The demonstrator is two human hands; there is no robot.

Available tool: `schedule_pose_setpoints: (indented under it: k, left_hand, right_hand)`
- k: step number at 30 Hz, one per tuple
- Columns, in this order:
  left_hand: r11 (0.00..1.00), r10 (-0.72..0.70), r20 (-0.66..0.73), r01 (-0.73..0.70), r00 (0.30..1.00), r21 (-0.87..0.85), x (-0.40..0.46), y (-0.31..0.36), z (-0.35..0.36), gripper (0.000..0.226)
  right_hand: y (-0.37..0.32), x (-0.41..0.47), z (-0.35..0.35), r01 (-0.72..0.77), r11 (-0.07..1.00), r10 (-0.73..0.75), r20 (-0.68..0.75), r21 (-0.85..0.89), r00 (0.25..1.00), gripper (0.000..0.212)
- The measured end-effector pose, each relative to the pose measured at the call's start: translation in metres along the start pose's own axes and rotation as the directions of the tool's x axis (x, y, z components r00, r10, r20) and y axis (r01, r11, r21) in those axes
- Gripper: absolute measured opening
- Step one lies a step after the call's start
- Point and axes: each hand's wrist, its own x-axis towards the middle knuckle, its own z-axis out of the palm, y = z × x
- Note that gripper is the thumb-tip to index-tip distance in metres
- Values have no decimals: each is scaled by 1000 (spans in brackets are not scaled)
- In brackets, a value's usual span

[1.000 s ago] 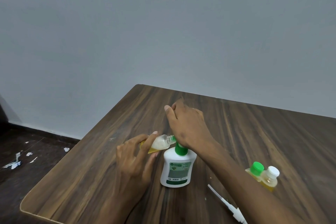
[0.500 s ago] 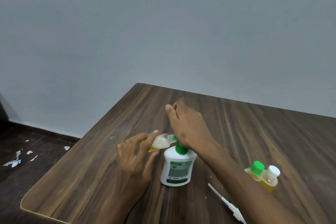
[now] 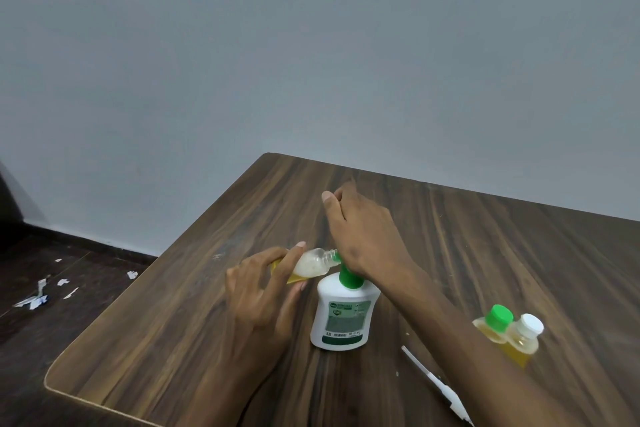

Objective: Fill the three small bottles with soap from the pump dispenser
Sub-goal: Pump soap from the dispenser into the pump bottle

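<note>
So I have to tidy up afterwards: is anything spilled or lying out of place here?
No spill shows on the table. Two oddities: torn paper scraps litter the floor at left, and a loose white tube lies flat near the pump dispenser.

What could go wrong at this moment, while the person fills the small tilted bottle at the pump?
1. The open bottle lies almost sideways in the left hand; its narrow mouth may slip off the nozzle, and soap would fall on the table.
2. The right hand presses the pump of the dispenser from above; an off-centre push might tip it.
3. The right forearm passes close to the two capped bottles and might knock them.
</note>
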Motion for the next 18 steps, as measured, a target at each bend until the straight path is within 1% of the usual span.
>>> schedule_pose_setpoints:
  k: [3, 7, 11, 14, 18]
  left_hand:
    - [1000, 4, 8, -4, 1000, 3, 0, 0, -1, 47]
    - [1000, 6, 7, -6, 1000, 7, -1, -1, 0, 49]
    - [1000, 2, 11, -2, 1000, 4, 0, -1, 0, 50]
    - [1000, 5, 9, -5, 1000, 12, -1, -1, 0, 48]
    - [1000, -1, 12, 1, 1000, 7, 0, 0, -1, 49]
  right_hand:
    - [1, 1, 0, 4, 1000, -4, -16, 7, 1000, 39]
    - [1, -2, 1, -25, 1000, 25, 30, 13, 999, 40]
    - [1, 1, -1, 2, 1000, -2, 2, 12, 1000, 39]
    - [2, -1, 2, -19, 1000, 19, 37, 6, 999, 41]
    - [1, 1, -1, 7, 1000, -7, 6, 9, 1000, 41]
